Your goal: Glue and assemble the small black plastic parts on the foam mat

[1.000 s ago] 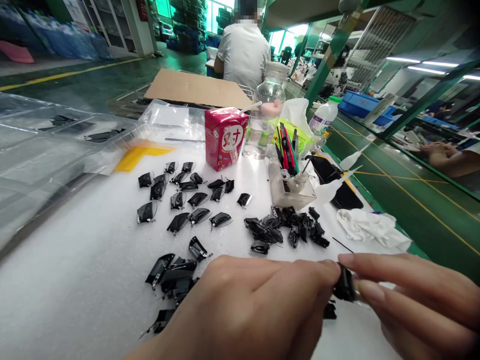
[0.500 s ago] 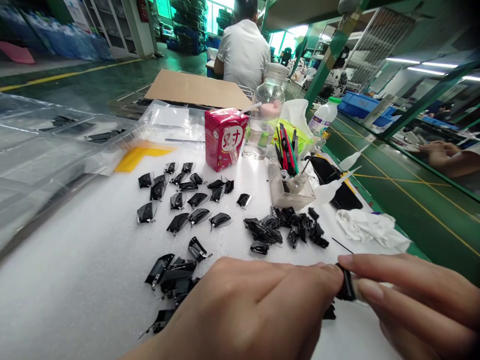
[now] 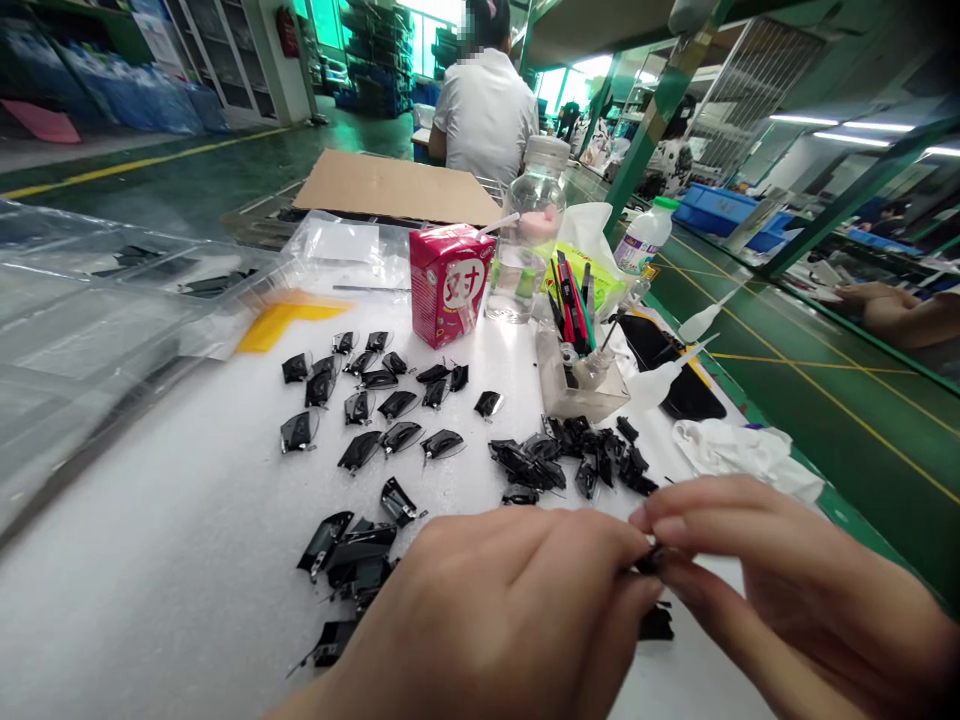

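Note:
Between the fingertips of both hands is a small black plastic part, mostly hidden by the fingers. My left hand pinches it from the left, its back turned to the camera. From the right, the thumb and fingertips of my right hand close on the same part. Just beyond the hands lies a heap of small black parts. Another heap of glossy black parts is left of my left hand, and single black parts with clear film edges are spread farther back.
At the back stand a red drink carton, a clear jar and a tool box with cutters. A white cloth lies right, clear plastic trays left. A person in white sits ahead.
My right hand has shifted left and closed in against my left fingers. The black part has turned and is now more covered. The view has shifted slightly.

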{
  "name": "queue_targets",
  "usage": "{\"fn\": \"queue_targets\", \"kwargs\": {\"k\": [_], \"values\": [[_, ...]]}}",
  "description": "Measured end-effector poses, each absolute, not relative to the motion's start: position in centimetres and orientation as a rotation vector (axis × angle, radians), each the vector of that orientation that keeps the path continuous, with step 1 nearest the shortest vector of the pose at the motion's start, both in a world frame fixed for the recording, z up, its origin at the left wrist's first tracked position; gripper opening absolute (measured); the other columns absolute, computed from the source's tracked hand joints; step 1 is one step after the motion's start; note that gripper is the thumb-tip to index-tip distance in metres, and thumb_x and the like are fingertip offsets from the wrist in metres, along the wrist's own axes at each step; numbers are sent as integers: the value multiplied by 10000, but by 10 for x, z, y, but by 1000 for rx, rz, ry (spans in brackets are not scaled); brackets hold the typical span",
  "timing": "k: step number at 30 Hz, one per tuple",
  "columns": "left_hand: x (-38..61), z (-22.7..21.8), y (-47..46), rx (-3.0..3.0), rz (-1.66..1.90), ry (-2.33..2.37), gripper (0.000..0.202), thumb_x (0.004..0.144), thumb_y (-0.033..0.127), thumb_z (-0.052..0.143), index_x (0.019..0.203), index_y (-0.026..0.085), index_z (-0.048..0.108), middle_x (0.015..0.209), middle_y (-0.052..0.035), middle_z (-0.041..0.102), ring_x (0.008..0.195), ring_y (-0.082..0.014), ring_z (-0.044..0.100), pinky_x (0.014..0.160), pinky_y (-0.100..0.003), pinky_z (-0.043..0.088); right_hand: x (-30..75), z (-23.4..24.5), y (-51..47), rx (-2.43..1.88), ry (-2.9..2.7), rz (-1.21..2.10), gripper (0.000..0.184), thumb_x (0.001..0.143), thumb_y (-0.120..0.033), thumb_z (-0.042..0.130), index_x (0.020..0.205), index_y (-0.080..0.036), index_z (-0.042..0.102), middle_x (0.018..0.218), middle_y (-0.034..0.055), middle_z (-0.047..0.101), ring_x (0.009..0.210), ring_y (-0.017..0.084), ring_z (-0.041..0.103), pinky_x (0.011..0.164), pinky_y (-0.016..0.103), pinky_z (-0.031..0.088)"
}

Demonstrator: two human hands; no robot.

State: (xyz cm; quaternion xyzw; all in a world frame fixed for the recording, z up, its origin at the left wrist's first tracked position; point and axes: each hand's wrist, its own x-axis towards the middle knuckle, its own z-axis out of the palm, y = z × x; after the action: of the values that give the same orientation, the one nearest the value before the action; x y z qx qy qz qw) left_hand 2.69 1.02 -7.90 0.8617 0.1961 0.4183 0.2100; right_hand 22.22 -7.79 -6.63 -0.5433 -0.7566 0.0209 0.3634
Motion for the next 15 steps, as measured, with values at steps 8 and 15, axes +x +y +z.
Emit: {"fn": "queue_targets", "kwargs": {"k": [8, 15], "values": [[27, -65, 16, 2374, 1139, 489, 56, 923, 143, 648, 958, 170, 681, 845, 36, 788, 698, -94, 749, 611, -137, 567, 218, -64, -64, -1425, -2024, 393, 182, 998, -158, 470, 1124, -275, 530, 948, 27, 653, 883, 159, 685, 762, 224, 604], [28, -69, 14, 2473, 1205, 522, 60, 966, 207, 620, 947, 174, 666, 795, 23, 775, 678, -115, 746, 600, -167, 566, 209, -65, -67, -1381, -1952, 533, 125, 1032, -178, 418, 981, -270, 487, 881, -2, 600, 824, 132, 657, 707, 213, 564]]}}
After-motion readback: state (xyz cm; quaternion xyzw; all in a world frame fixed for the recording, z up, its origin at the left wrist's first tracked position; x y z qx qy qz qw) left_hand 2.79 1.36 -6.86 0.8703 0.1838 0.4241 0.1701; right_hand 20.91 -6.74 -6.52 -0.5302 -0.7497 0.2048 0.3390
